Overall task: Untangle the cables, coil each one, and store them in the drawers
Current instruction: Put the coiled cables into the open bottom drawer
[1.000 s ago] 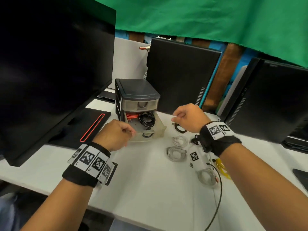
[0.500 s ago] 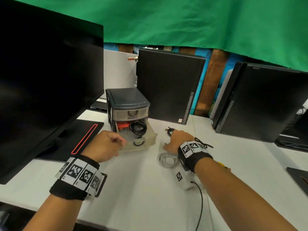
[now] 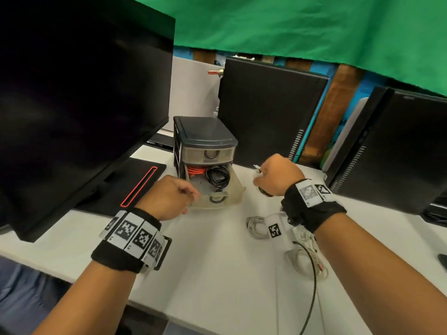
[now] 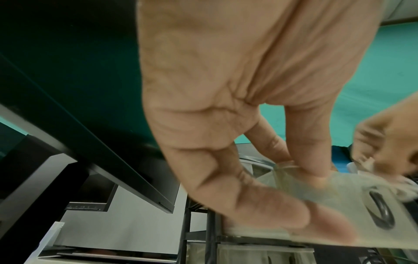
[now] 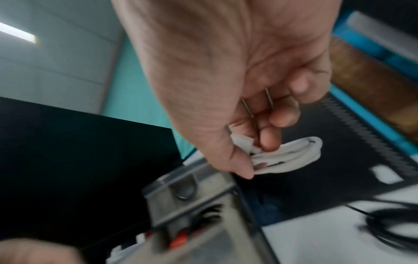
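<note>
A small black drawer unit (image 3: 205,136) stands mid-table with its translucent lower drawer (image 3: 235,189) pulled out. Inside lie an orange cable coil (image 3: 196,169) and a black cable coil (image 3: 217,176). My left hand (image 3: 169,197) pinches the drawer's front left corner (image 4: 294,180). My right hand (image 3: 275,176) is raised just right of the drawer and holds a small coiled white cable (image 5: 287,157). Grey-white cable coils (image 3: 256,226) lie on the table below my right wrist, and a black coil (image 3: 264,192) peeks out under that hand.
A large black monitor (image 3: 72,105) hangs over the left side, its base (image 3: 135,187) beside the drawer unit. Two black computer towers (image 3: 271,110) (image 3: 396,151) stand behind. More pale cable and a thin black wire (image 3: 312,274) lie at the right on the white table (image 3: 217,274).
My right hand went down to the coils on the table, then came up beside the open drawer holding a white coil. My left hand stayed on the drawer front.
</note>
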`<state>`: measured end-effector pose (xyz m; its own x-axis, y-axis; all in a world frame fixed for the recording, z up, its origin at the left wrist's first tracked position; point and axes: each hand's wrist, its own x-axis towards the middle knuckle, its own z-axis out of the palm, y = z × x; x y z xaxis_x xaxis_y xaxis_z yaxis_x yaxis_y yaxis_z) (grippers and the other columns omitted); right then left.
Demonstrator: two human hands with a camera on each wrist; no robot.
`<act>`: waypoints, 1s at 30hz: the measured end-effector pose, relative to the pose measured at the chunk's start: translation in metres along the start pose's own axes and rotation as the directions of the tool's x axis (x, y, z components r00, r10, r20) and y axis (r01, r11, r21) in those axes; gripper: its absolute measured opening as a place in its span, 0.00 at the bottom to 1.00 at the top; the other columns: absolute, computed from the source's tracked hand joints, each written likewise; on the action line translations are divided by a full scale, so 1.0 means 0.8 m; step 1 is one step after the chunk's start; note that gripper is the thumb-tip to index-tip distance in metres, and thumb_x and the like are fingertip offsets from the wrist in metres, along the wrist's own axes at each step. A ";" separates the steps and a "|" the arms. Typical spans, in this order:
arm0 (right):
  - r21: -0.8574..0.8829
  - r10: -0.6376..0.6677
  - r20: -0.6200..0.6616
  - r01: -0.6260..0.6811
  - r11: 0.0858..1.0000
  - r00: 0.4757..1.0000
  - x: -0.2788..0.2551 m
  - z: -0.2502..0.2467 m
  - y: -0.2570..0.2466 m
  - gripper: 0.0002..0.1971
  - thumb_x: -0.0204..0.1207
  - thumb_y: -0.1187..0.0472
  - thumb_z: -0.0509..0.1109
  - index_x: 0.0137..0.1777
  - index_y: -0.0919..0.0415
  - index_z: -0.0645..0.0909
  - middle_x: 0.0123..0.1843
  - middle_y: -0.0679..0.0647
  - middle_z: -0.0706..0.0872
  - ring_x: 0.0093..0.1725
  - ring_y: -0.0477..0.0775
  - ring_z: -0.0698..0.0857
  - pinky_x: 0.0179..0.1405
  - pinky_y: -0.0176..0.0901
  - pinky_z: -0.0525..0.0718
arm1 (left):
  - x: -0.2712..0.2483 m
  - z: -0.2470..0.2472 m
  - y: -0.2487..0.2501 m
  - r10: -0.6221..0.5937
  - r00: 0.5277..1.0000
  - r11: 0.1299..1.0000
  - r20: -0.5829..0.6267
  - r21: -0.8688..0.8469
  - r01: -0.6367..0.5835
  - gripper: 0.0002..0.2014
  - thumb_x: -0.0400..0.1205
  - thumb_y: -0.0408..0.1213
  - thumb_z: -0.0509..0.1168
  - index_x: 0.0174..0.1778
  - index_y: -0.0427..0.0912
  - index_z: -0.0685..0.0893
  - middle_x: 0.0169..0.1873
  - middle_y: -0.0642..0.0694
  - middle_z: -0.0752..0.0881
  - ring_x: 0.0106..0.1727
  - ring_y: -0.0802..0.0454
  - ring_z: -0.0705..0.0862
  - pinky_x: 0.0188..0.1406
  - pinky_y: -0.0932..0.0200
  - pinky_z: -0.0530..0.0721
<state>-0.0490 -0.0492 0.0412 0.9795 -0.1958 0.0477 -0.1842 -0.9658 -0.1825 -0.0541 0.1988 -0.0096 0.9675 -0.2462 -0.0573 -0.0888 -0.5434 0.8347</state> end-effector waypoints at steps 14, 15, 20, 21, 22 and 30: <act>-0.010 -0.408 0.190 0.418 0.909 0.893 -0.018 0.027 -0.107 0.11 0.79 0.56 0.69 0.35 0.55 0.81 0.35 0.53 0.84 0.38 0.57 0.86 0.36 0.45 0.81 | -0.010 0.003 0.013 -0.030 0.986 1.000 -0.162 -0.007 0.029 0.06 0.78 0.35 0.75 0.43 0.43 0.84 0.40 0.48 0.89 0.39 0.50 0.91 0.38 0.58 0.83; -0.057 -0.415 0.183 0.431 0.900 0.891 -0.021 0.024 -0.106 0.09 0.79 0.57 0.69 0.37 0.56 0.81 0.35 0.52 0.83 0.40 0.57 0.85 0.37 0.46 0.80 | -0.010 0.004 0.013 -0.032 0.987 0.999 -0.154 -0.010 0.031 0.06 0.78 0.35 0.76 0.43 0.44 0.84 0.40 0.48 0.88 0.38 0.51 0.91 0.37 0.59 0.83; -0.381 -0.544 0.086 0.532 0.756 0.834 -0.037 0.019 -0.114 0.07 0.82 0.61 0.66 0.57 0.59 0.82 0.47 0.55 0.82 0.49 0.59 0.84 0.47 0.50 0.80 | -0.005 0.006 0.011 -0.028 0.988 1.000 -0.154 0.008 0.030 0.05 0.78 0.34 0.75 0.44 0.44 0.84 0.40 0.48 0.88 0.37 0.52 0.91 0.34 0.60 0.82; -0.371 -0.552 0.081 0.539 0.756 0.830 -0.038 0.020 -0.117 0.08 0.82 0.62 0.66 0.58 0.60 0.83 0.50 0.56 0.85 0.52 0.60 0.86 0.49 0.51 0.82 | -0.005 0.006 0.011 -0.030 0.988 0.999 -0.155 0.010 0.032 0.05 0.79 0.34 0.75 0.44 0.44 0.84 0.40 0.48 0.88 0.37 0.53 0.91 0.33 0.61 0.81; -0.339 -0.556 0.074 0.545 0.767 0.828 -0.039 0.021 -0.120 0.09 0.82 0.63 0.66 0.59 0.61 0.83 0.53 0.58 0.86 0.53 0.61 0.87 0.49 0.52 0.84 | -0.005 0.006 0.010 -0.031 0.988 0.999 -0.152 0.009 0.032 0.05 0.79 0.34 0.74 0.44 0.43 0.84 0.40 0.48 0.88 0.37 0.53 0.91 0.31 0.62 0.80; 0.035 -0.452 0.073 0.451 0.892 0.889 -0.030 0.044 -0.111 0.14 0.81 0.53 0.67 0.32 0.50 0.78 0.36 0.52 0.84 0.40 0.56 0.84 0.41 0.46 0.80 | -0.005 0.006 0.009 -0.043 0.975 0.994 -0.216 0.086 0.063 0.10 0.75 0.41 0.78 0.44 0.44 0.83 0.39 0.48 0.83 0.39 0.53 0.84 0.33 0.59 0.76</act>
<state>-0.0532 0.0469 0.0215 0.9599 0.2751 0.0534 0.2803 -0.9436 -0.1761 -0.0595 0.1920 -0.0058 0.9987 -0.0432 0.0269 -0.0480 -0.6246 0.7794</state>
